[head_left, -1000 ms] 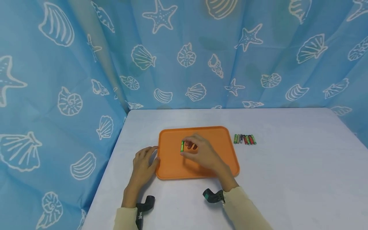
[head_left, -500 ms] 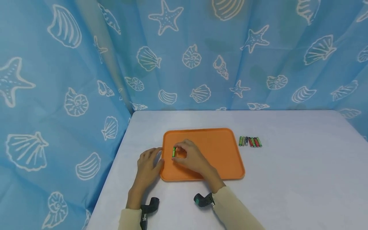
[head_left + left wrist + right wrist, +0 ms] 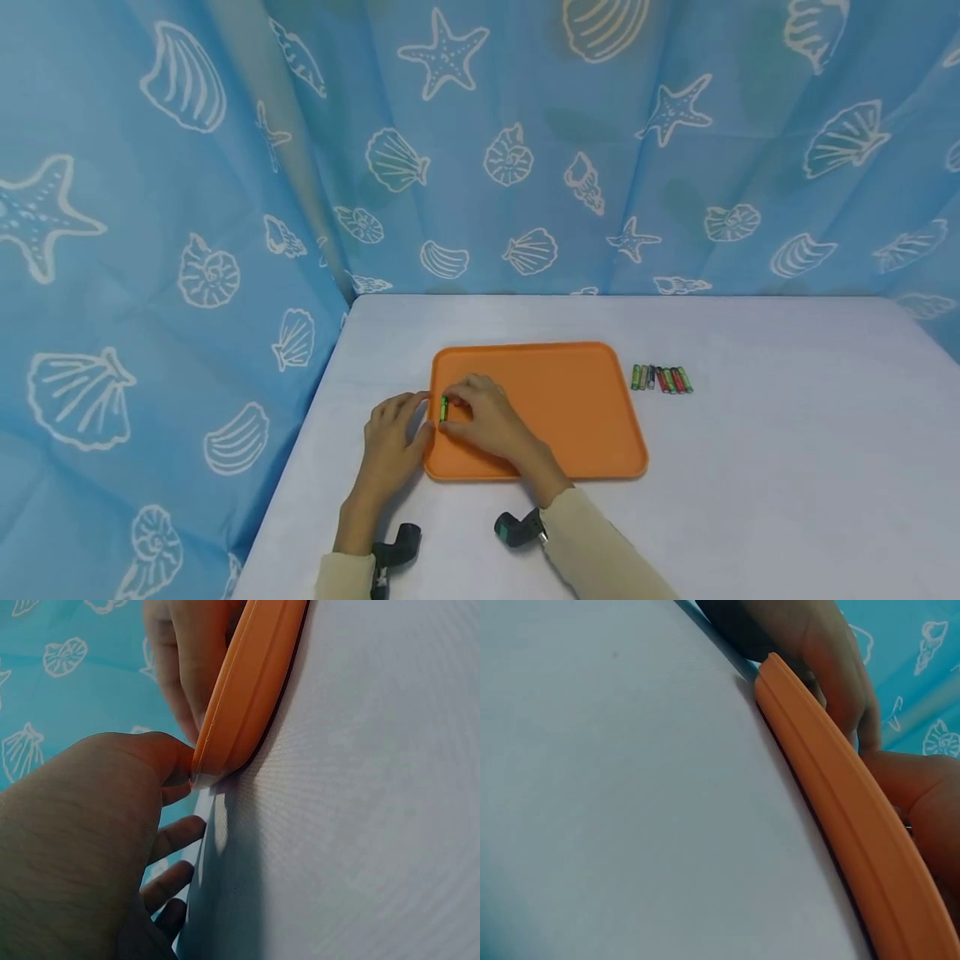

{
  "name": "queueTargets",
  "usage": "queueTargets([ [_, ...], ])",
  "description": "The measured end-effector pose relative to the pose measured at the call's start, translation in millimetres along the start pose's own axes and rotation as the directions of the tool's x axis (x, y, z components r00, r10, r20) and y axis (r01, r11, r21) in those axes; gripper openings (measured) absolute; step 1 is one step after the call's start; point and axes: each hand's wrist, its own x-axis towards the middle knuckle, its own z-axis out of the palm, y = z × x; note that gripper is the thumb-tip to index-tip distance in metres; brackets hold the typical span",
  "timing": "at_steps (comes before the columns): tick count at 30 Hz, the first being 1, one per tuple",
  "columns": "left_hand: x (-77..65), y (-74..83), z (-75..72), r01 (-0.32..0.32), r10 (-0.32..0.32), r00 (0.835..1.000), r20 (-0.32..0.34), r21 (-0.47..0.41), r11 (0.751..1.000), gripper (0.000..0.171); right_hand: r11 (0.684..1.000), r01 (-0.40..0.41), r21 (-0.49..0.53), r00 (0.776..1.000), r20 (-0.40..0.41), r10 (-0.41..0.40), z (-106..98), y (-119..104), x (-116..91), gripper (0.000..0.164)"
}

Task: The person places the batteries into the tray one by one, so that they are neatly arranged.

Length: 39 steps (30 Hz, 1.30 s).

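A green and black battery (image 3: 444, 409) stands lengthwise between the thumb and fingertips of my right hand (image 3: 487, 419), which pinches it by its two ends. It is low over the left part of the orange tray (image 3: 555, 408). My left hand (image 3: 392, 442) lies at the tray's left edge, its thumb and index finger at the rim and the other fingers relaxed. In the left wrist view the left thumb (image 3: 176, 759) meets the tray's rim (image 3: 240, 697). The right wrist view has the right hand (image 3: 934, 802) behind the tray's side, with the battery mostly hidden.
Right of the tray, several batteries (image 3: 671, 380) in green, red and dark colours lie side by side on the white table (image 3: 765, 467). A blue curtain (image 3: 465, 150) with shell prints hangs behind the table and along its left side.
My right hand has carried the battery left and toward the near side, from the middle of the tray to its left edge. The left hand stays at the rim. The head view has shifted slightly.
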Motion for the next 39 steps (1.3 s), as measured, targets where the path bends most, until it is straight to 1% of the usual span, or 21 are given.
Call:
queueTargets([
  [4,-1.9,-0.4,1.0,-0.008,0.008,1.0,-0.004,-0.002,1.0,0.044,0.999,0.022,-0.028,1.0,0.0,-0.022,5,-2,4,0.044],
  [9,-0.9,-1.4,-1.2,-0.017,0.017,1.0,-0.012,0.005,1.0,0.043,0.998,0.05,-0.047,0.999,0.003,-0.05,7,-4,12,0.046],
  [16,1.8,1.9,-2.5,-0.018,0.019,1.0,-0.009,0.03,0.999,0.044,0.997,0.038,-0.066,0.999,0.02,-0.037,3,-3,13,0.051],
  [19,1.8,0.6,-1.4,-0.016,0.016,1.0,-0.01,0.034,0.999,0.044,0.999,0.026,-0.034,0.999,0.033,-0.025,0,-3,12,0.053],
  [21,1.3,0.1,-0.8,-0.007,0.007,1.0,-0.004,0.028,1.0,0.044,1.0,0.027,0.013,0.999,0.035,-0.028,-2,-2,10,0.049],
  [24,-1.2,0.0,-0.8,0.003,-0.003,1.0,0.005,0.019,1.0,0.044,0.992,0.05,0.114,0.999,0.014,-0.052,-6,-1,6,0.039],
  [27,-0.5,2.7,-1.2,0.007,-0.007,1.0,0.007,0.015,1.0,0.044,0.984,0.077,0.162,0.997,-0.014,-0.076,-17,1,0,0.033],
  [30,-2.0,1.1,-2.8,0.015,-0.015,1.0,-0.008,0.009,1.0,0.044,0.984,0.086,0.157,0.996,-0.018,-0.084,-27,1,-6,0.032],
  [32,-2.1,0.2,-2.6,0.018,-0.018,1.0,-0.011,0.001,1.0,0.044,0.986,0.067,0.149,0.998,-0.017,-0.065,-35,1,-12,0.032],
  [36,-1.2,-0.2,-0.1,0.024,-0.024,1.0,-0.001,-0.013,1.0,0.045,0.989,0.023,0.145,0.999,-0.04,-0.017,-54,4,-24,0.03],
  [39,-0.9,1.1,1.6,0.029,-0.029,1.0,0.006,-0.011,1.0,0.046,0.987,0.012,0.159,0.998,-0.063,-0.002,-66,8,-32,0.029],
])
